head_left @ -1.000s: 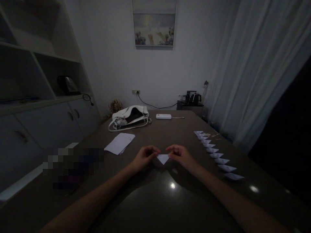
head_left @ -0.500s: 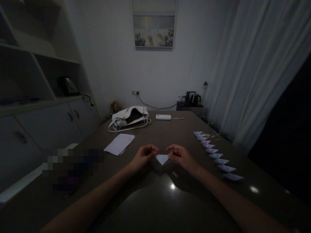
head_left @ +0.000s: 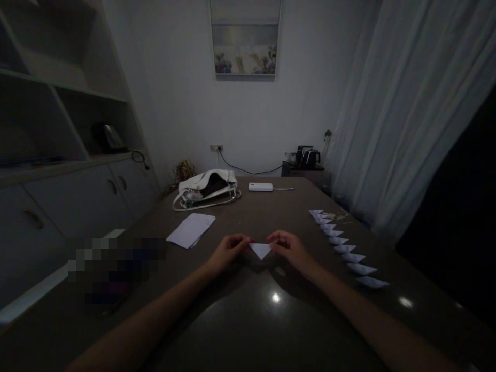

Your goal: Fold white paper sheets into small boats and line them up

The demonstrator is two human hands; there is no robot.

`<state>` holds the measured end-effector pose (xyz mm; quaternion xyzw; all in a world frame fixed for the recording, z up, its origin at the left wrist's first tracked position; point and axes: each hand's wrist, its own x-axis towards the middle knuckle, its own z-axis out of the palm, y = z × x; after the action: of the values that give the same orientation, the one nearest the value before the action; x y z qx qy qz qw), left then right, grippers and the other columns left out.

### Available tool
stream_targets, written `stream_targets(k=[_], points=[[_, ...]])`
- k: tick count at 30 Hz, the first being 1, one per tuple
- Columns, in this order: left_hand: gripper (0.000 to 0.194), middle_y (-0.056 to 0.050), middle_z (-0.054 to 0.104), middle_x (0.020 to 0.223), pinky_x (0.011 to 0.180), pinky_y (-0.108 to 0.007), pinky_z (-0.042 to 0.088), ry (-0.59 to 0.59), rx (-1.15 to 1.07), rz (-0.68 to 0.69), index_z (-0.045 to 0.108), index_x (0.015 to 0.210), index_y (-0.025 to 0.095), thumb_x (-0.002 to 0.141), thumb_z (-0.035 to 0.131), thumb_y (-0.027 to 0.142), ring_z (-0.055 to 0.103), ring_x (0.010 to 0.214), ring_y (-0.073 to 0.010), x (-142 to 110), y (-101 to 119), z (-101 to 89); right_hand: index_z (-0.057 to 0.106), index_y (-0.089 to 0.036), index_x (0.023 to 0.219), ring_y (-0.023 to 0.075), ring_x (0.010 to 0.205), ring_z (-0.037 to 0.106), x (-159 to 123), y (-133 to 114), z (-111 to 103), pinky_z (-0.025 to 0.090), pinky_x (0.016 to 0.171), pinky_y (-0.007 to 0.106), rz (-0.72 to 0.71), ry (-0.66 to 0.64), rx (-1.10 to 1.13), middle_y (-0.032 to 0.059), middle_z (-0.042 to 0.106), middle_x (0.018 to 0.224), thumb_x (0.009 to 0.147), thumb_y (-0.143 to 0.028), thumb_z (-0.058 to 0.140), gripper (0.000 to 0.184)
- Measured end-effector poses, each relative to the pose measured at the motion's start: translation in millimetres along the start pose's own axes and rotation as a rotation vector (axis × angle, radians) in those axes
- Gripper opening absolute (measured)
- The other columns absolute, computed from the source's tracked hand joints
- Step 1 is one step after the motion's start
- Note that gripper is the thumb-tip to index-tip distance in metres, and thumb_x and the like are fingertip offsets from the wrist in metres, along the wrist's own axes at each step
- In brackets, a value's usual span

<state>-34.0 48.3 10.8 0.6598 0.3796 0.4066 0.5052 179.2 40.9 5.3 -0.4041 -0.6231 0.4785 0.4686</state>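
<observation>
A small white folded paper triangle points toward me just above the dark table. My left hand pinches its left corner with curled fingers. My right hand pinches its right corner the same way. Both forearms reach in from the bottom of the view. A row of several finished folded paper pieces lies on the table to the right of my right hand.
A stack of white paper sheets lies to the left of my hands. Farther back are a white handbag and a white power bank with a cable. Cabinets stand left, a curtain hangs right.
The paper triangle and both hands have shifted slightly away from me and the fingertips have closed in a little on the corners. Nothing else has moved.
</observation>
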Motion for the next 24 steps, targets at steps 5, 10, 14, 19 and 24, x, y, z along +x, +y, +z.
stream_targets(k=[5, 10, 14, 19, 24], points=[[0.046, -0.008, 0.070, 0.087, 0.067, -0.025, 0.045, -0.054, -0.009, 0.002, 0.068, 0.100, 0.009, 0.071, 0.070, 0.045, 0.061, 0.073, -0.0169, -1.8, -0.8, -2.3, 0.061, -0.015, 0.084, 0.0110, 0.056, 0.054, -0.5, 0.6, -0.2, 0.040, 0.056, 0.023, -0.008, 0.021, 0.002, -0.0010, 0.061, 0.065, 0.066, -0.030, 0.068, 0.025], [0.039, -0.009, 0.071, 0.084, 0.066, -0.026, 0.046, -0.014, -0.012, 0.007, 0.070, 0.089, 0.009, 0.071, 0.070, 0.043, 0.062, 0.072, -0.0176, -1.3, -2.0, -2.9, 0.063, -0.014, 0.085, 0.0113, 0.057, 0.053, -0.5, 1.2, 1.0, 0.040, 0.056, 0.024, 0.009, 0.012, -0.028, 0.0006, 0.062, 0.067, 0.067, -0.037, 0.069, 0.030], [0.037, -0.008, 0.071, 0.081, 0.063, -0.025, 0.046, 0.030, -0.003, 0.015, 0.070, 0.084, 0.010, 0.070, 0.071, 0.044, 0.062, 0.070, -0.0169, -0.1, -1.5, -2.6, 0.064, -0.012, 0.075, 0.0105, 0.052, 0.049, 1.3, 5.6, -0.2, 0.037, 0.051, 0.023, 0.014, -0.008, -0.107, 0.0011, 0.059, 0.061, 0.070, -0.046, 0.065, 0.034], [0.037, -0.007, 0.071, 0.077, 0.062, -0.024, 0.046, 0.023, 0.019, -0.011, 0.070, 0.084, 0.009, 0.070, 0.071, 0.043, 0.062, 0.067, -0.0158, -0.6, -0.5, -2.2, 0.061, -0.014, 0.066, 0.0105, 0.051, 0.048, -0.9, 3.8, -0.2, 0.035, 0.051, 0.022, -0.065, -0.009, -0.231, -0.0001, 0.055, 0.057, 0.076, -0.043, 0.060, 0.031], [0.035, -0.007, 0.070, 0.076, 0.061, -0.023, 0.045, -0.015, 0.062, -0.013, 0.070, 0.086, 0.009, 0.071, 0.070, 0.041, 0.061, 0.067, -0.0156, -2.1, 0.4, -2.4, 0.060, -0.014, 0.065, 0.0115, 0.055, 0.050, -5.2, -2.8, 2.0, 0.036, 0.053, 0.023, -0.132, 0.021, -0.372, 0.0001, 0.055, 0.058, 0.080, -0.035, 0.056, 0.026]])
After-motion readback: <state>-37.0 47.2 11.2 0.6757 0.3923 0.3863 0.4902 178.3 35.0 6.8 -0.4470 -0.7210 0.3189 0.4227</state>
